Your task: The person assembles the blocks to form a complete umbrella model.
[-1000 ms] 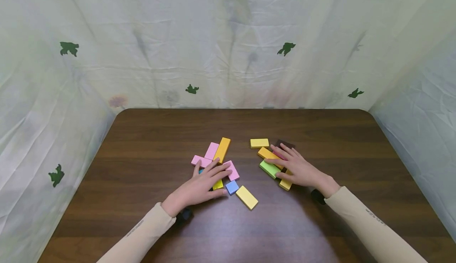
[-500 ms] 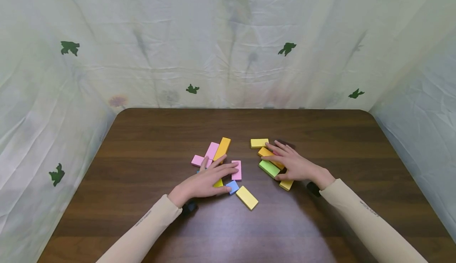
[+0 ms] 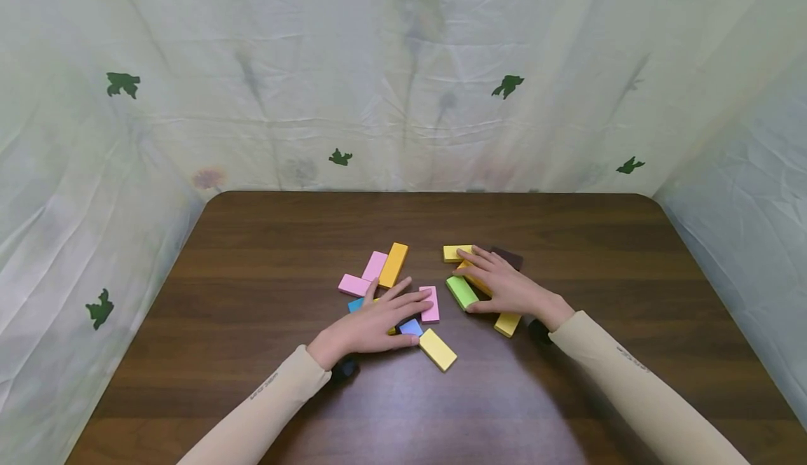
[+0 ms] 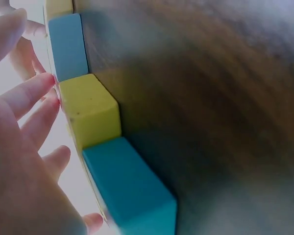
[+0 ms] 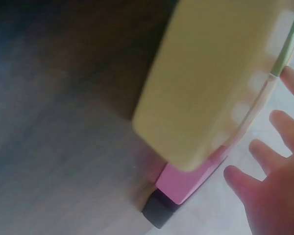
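Observation:
Palm down, my left hand point(image 3: 378, 321) spreads its fingers over a group of blocks, fingertips on a pink block point(image 3: 429, 305). Its thumb lies by a small blue block point(image 3: 411, 328) and a pale yellow block point(image 3: 438, 350). In the left wrist view, a teal block point(image 4: 132, 181), a yellow block point(image 4: 90, 107) and the blue block line up beside the fingers. My right hand point(image 3: 511, 291) reaches over an orange block point(image 3: 474, 279), partly hidden, its thumb at a green block point(image 3: 462, 293). Its fingertips overlap a yellow block point(image 3: 455, 253).
Two pink blocks point(image 3: 375, 266) and another orange block point(image 3: 394, 265) lie beyond my left hand. A dark brown block point(image 3: 508, 258) and a yellow block point(image 3: 507, 324) flank my right hand. The wooden table point(image 3: 284, 234) ends at a patterned cloth curtain point(image 3: 403, 101).
My left hand has slid right, and the pink block under its fingertips has moved right and turned. My right hand has shifted left; the green block has moved left and turned more upright in view.

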`<state>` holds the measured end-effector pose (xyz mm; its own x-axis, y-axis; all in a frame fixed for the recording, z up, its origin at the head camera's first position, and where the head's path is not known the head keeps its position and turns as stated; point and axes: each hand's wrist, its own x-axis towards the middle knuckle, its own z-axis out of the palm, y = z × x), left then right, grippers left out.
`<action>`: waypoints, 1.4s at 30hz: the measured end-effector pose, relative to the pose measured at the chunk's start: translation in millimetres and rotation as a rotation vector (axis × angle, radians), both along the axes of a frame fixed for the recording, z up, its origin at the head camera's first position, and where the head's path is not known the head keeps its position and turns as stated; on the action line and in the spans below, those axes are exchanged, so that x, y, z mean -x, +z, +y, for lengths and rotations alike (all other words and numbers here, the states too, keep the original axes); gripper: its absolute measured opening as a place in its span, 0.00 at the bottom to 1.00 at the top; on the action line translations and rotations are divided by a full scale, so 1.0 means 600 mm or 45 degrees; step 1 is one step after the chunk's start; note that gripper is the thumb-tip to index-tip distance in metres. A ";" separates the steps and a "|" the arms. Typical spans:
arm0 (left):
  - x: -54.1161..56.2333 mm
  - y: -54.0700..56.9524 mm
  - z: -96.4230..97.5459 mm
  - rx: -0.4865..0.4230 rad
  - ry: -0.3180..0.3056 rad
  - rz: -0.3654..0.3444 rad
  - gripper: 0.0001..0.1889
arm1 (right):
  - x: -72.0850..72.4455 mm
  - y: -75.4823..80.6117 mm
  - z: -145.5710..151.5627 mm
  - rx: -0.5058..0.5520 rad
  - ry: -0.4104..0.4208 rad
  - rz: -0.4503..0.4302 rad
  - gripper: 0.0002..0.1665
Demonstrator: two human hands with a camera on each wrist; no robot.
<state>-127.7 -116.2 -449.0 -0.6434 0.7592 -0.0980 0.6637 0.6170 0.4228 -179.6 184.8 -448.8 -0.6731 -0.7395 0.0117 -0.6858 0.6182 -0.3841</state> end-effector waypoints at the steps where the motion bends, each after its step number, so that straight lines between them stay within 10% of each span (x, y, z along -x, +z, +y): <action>1: 0.000 -0.001 -0.001 0.001 0.001 0.006 0.35 | 0.001 0.000 -0.001 -0.011 0.004 0.001 0.39; 42: -0.003 -0.004 0.020 -0.036 -0.082 0.046 0.34 | 0.023 0.007 -0.048 0.046 0.009 0.019 0.29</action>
